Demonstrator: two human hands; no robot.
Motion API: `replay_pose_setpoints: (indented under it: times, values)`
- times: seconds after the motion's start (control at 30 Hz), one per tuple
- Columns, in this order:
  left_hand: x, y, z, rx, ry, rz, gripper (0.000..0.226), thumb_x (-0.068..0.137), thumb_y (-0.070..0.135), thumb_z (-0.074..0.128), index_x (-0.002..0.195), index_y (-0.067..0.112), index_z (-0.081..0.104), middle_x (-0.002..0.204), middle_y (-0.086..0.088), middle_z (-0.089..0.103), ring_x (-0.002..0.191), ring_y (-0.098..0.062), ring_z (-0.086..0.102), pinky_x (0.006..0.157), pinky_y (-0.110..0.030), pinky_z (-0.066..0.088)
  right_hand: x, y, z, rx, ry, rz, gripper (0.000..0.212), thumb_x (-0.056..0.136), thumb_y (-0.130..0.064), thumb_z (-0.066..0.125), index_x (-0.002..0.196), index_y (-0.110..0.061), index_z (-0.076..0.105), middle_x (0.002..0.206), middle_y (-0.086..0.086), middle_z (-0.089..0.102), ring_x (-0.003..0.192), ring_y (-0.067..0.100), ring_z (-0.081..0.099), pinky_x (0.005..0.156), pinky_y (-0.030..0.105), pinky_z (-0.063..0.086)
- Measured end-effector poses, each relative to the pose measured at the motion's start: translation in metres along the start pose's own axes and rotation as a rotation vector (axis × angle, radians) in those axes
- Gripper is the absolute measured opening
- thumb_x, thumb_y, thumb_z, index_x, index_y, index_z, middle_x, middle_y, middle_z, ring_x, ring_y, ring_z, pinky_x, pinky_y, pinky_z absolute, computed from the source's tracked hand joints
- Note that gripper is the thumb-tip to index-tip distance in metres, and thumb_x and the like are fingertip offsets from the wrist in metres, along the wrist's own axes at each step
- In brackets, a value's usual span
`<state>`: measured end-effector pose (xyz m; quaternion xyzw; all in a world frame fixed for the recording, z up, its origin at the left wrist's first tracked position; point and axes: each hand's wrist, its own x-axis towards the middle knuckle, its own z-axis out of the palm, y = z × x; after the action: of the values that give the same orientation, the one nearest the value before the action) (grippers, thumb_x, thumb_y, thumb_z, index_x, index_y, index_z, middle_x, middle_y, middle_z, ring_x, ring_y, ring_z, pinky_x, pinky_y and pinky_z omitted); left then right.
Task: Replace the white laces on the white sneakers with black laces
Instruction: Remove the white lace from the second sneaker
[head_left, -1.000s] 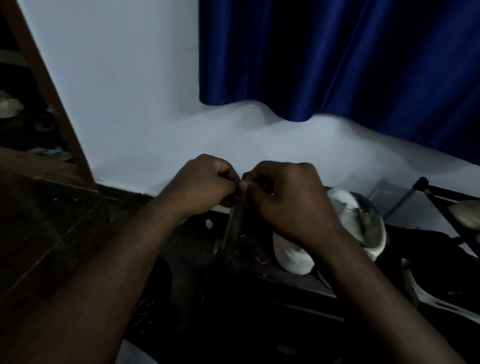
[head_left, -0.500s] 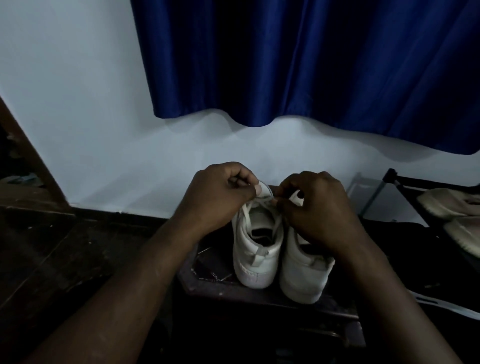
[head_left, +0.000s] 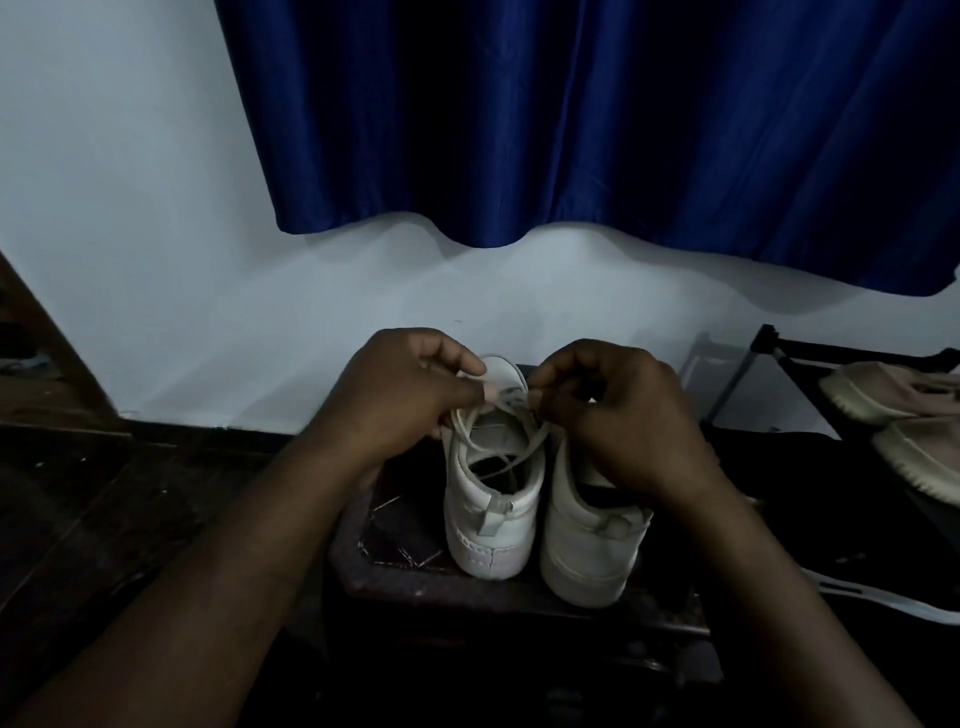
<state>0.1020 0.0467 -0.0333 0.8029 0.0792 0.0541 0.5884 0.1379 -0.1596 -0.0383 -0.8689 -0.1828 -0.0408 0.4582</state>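
Dim light, colours muted.

- Two white sneakers stand side by side at lower centre of the frame, heels toward the camera, on a dark stand. The left sneaker sits a little farther back than the right sneaker. Their sides are very close, but I cannot tell whether they touch.
- The white lace lies in loose loops across the left sneaker's opening and rises to both hands at the tongue.
- Left hand: fingers curled, thumb and forefinger pinching the lace at the left side of the tongue.
- Right hand: fingers curled, pinching the lace just right of the tongue, above the front of the right sneaker.
- The two sets of fingertips are near each other but apart, with the tongue showing between them.
- Surroundings: a blue curtain fills the upper frame over a pale wall. There is dark floor at lower left. A black rack at the right edge holds two beige shoes.
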Motion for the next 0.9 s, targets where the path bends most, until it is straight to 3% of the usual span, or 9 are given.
replay_pose_setpoints:
  times: [0.1, 0.2, 0.33, 0.47, 0.57, 0.63, 0.77, 0.83, 0.9]
  values:
    - [-0.003, 0.011, -0.002, -0.346, -0.006, -0.028, 0.009, 0.08, 0.01, 0.079, 0.089, 0.012, 0.077, 0.08, -0.01, 0.073, 0.068, -0.017, 0.061, 0.056, -0.023, 0.046, 0.001, -0.003, -0.001, 0.407, 0.03, 0.02, 0.017, 0.089, 0.004, 0.067, 0.087, -0.011, 0.076, 0.078, 0.008, 0.077, 0.077, 0.025, 0.073, 0.072, 0.034, 0.055]
    - [-0.004, 0.019, -0.01, -0.693, 0.077, 0.064, 0.014, 0.073, 0.015, 0.073, 0.087, 0.015, 0.074, 0.075, 0.0, 0.067, 0.063, -0.013, 0.06, 0.056, -0.021, 0.046, 0.001, -0.009, -0.004, 0.716, 0.125, -0.049, 0.021, 0.091, 0.009, 0.058, 0.087, -0.006, 0.074, 0.076, 0.011, 0.072, 0.071, 0.024, 0.066, 0.071, 0.031, 0.054]
    - [0.001, 0.019, -0.03, -1.034, 0.179, 0.131, 0.012, 0.091, 0.012, 0.065, 0.098, 0.021, 0.07, 0.092, 0.004, 0.072, 0.062, -0.006, 0.055, 0.055, -0.016, 0.04, 0.003, -0.014, -0.011, 1.029, 0.247, -0.135, 0.014, 0.097, -0.003, 0.06, 0.097, -0.01, 0.073, 0.085, 0.006, 0.07, 0.068, 0.016, 0.06, 0.066, 0.027, 0.05]
    - [0.012, -0.001, -0.034, -0.584, 0.369, 0.142, 0.021, 0.094, 0.013, 0.07, 0.11, 0.025, 0.075, 0.109, 0.004, 0.078, 0.056, -0.007, 0.05, 0.051, -0.018, 0.04, 0.004, -0.015, -0.02, 1.067, 0.365, -0.171, 0.018, 0.101, -0.008, 0.058, 0.111, -0.018, 0.07, 0.103, 0.002, 0.072, 0.055, 0.007, 0.04, 0.065, 0.026, 0.04]
    - [0.023, -0.024, -0.035, -0.204, 0.476, 0.133, 0.035, 0.094, 0.012, 0.07, 0.122, 0.033, 0.072, 0.115, 0.014, 0.074, 0.078, -0.009, 0.064, 0.064, -0.023, 0.052, 0.002, -0.016, -0.029, 1.053, 0.445, -0.209, 0.021, 0.103, -0.011, 0.056, 0.117, -0.021, 0.068, 0.114, 0.001, 0.074, 0.054, 0.008, 0.034, 0.064, 0.026, 0.044]
    - [0.024, -0.031, -0.032, 0.001, 0.391, 0.104, 0.035, 0.092, 0.011, 0.071, 0.117, 0.035, 0.073, 0.109, 0.018, 0.074, 0.089, -0.011, 0.068, 0.075, -0.026, 0.056, 0.003, -0.012, -0.032, 0.97, 0.482, -0.223, 0.021, 0.104, -0.012, 0.056, 0.12, -0.019, 0.067, 0.117, 0.002, 0.074, 0.054, 0.009, 0.036, 0.062, 0.026, 0.045]
    - [0.019, -0.029, -0.014, 0.37, 0.086, 0.061, 0.018, 0.084, 0.015, 0.072, 0.081, 0.03, 0.081, 0.077, 0.015, 0.076, 0.073, -0.002, 0.07, 0.064, -0.022, 0.051, 0.006, -0.007, -0.016, 0.778, 0.392, -0.212, 0.021, 0.105, -0.009, 0.055, 0.121, -0.011, 0.069, 0.116, 0.007, 0.076, 0.06, 0.009, 0.048, 0.059, 0.025, 0.048]
    - [0.018, -0.026, -0.012, 0.59, 0.017, 0.041, 0.019, 0.082, 0.017, 0.068, 0.079, 0.032, 0.079, 0.079, 0.011, 0.076, 0.076, -0.006, 0.071, 0.071, -0.025, 0.055, 0.004, -0.008, -0.006, 0.709, 0.314, -0.237, 0.022, 0.104, -0.006, 0.056, 0.12, -0.01, 0.071, 0.115, 0.009, 0.077, 0.064, 0.013, 0.055, 0.062, 0.029, 0.051]
    - [0.018, -0.027, -0.013, 0.647, -0.12, -0.019, 0.02, 0.087, 0.013, 0.062, 0.086, 0.027, 0.077, 0.082, 0.001, 0.077, 0.068, -0.013, 0.074, 0.067, -0.029, 0.059, 0.001, -0.01, 0.001, 0.658, 0.261, -0.261, 0.022, 0.103, -0.002, 0.058, 0.118, -0.009, 0.072, 0.114, 0.008, 0.077, 0.071, 0.018, 0.063, 0.066, 0.03, 0.054]
